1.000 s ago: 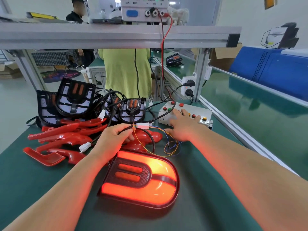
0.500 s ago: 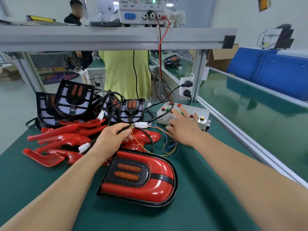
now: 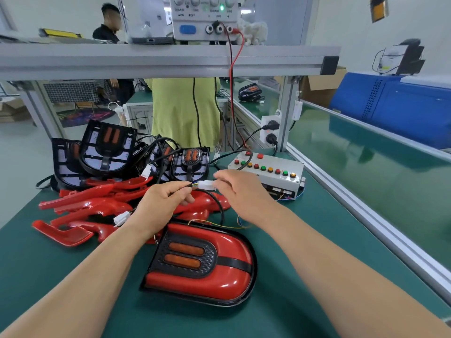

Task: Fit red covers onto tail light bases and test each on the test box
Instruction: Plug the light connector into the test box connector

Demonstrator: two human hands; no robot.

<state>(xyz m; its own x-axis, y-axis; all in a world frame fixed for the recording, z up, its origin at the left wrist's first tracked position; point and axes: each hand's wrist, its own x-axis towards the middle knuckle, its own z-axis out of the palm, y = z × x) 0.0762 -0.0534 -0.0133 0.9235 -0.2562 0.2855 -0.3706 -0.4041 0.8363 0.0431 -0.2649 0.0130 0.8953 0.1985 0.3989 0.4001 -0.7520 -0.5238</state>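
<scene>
An assembled tail light (image 3: 202,262) with its red cover on lies unlit on the green mat in front of me. Its black cable runs up to my left hand (image 3: 163,201), which grips it just behind the white connector (image 3: 206,184). My right hand (image 3: 241,189) pinches that connector from the right side. The grey test box (image 3: 271,172) with rows of red, green and yellow buttons sits just beyond my right hand. Loose red covers (image 3: 85,211) lie piled at the left, with black bases (image 3: 107,152) leaning behind them.
An aluminium frame rail (image 3: 170,61) crosses overhead carrying a power supply (image 3: 205,18) with a red lead. A socket strip (image 3: 269,130) hangs on the post. A conveyor with a raised rail (image 3: 366,211) runs along the right. People stand beyond the bench.
The tail light was lit a second ago and is now dark. My right hand left the test box buttons and came left to take the white connector. My left hand kept its hold.
</scene>
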